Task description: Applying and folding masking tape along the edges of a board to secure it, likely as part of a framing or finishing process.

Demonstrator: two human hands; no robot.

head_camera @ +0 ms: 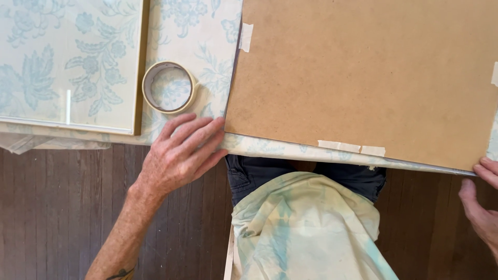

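On the table edge, head view, looking straight down:

- Left hand: laid flat, fingers spread and extended, fingertips resting against the near left corner of the board; nothing closed inside the hand.
- Right hand: only partly in frame at the right edge; thumb and fingers meet the near right corner of the board, but whether they pinch it cannot be told.
- Brown hardboard backing board: large, lying flat, slightly askew, its near edge overhanging the table rim above the person's lap; a thin metallic edge shows beneath it along the near side.
- Strips of masking tape: pale pieces stuck on the board's near edge, one more at its left edge, one at the far right.
- Roll of masking tape: lying flat on the cloth, just left of the board, just beyond the left hand's fingertips.
- Floral tablecloth: pale cream with blue-green flowers, covering the table.
- Glazed frame: thin gold-toned rim, lying flat at far left, the floral pattern showing through.
- Dark wooden floor: below the table.
- Lap: dark trousers, pale stained cloth over them.
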